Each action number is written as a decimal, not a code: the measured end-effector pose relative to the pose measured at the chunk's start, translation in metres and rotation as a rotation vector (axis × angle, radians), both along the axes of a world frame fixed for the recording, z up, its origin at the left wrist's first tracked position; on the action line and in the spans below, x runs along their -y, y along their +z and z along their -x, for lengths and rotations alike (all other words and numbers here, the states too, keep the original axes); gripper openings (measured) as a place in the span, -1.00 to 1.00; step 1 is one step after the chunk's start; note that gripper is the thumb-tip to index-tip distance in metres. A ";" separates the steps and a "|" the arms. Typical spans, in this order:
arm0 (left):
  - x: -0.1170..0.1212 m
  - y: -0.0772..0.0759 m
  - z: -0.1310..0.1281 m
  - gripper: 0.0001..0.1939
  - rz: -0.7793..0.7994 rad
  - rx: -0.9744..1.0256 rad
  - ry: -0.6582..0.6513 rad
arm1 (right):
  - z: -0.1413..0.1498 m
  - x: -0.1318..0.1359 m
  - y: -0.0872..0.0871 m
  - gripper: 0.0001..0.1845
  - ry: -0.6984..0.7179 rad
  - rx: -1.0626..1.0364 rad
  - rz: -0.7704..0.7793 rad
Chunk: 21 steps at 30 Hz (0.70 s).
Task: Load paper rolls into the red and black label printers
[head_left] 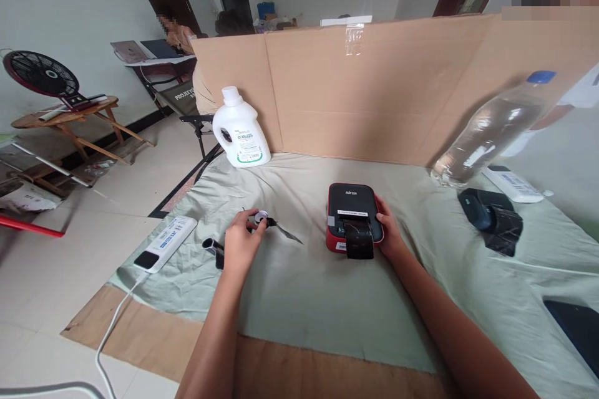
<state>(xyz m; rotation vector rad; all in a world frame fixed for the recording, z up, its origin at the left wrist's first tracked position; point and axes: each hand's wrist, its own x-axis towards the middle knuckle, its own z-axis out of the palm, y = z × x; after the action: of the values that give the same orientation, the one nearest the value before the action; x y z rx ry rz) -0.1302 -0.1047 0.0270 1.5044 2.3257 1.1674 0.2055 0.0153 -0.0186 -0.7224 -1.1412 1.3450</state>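
My left hand (242,238) has thumb and fingers closed around a small roll of black film (261,217) with a whitish core. A loose black strip trails from it to the right over the cloth. Beside my left wrist lies another black roll (213,245), partly hidden by the hand. My right hand (391,232) grips the right side of a red and black portable label printer (352,199), thumb at its edge and other fingers mostly hidden. Out of the printer's front hangs a shiny black strip (359,242).
Left on the green cloth (318,305) is a white power strip (166,243) with a cable. A white detergent jug (243,131) and a big plastic bottle (491,128) stand before the cardboard panel (355,93). At right lie a black device (482,209) and a phone (573,327).
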 end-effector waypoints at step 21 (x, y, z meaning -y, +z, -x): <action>0.000 -0.012 -0.014 -0.17 0.025 -0.327 -0.182 | 0.000 -0.004 -0.005 -0.40 0.006 -0.004 -0.024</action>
<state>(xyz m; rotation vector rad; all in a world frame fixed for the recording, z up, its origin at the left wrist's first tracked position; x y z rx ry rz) -0.1167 -0.1048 0.0154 1.9780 2.3162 0.9013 0.2056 0.0191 -0.0233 -0.6995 -1.1554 1.3354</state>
